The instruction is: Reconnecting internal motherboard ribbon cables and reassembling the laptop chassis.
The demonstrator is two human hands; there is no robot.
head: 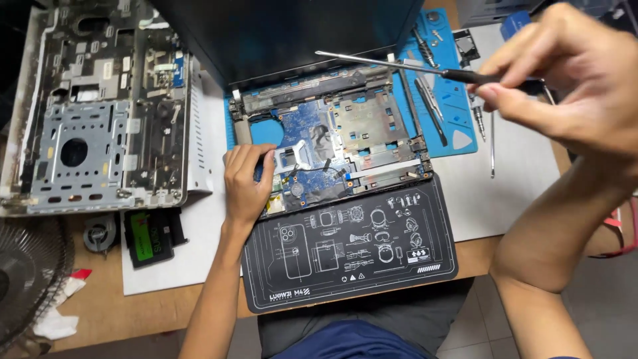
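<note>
Your left hand [247,181] rests on the opened laptop base [332,136], fingers on its blue board. Your right hand [571,80] pinches a long screwdriver [399,65] raised above it, far right.

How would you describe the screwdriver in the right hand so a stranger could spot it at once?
Start at the opened laptop in the middle of the table. Above its top right corner, the right hand holds a screwdriver in the air. Unlike the tools lying flat on the blue mat, it is lifted, its long thin shaft pointing left.
</note>
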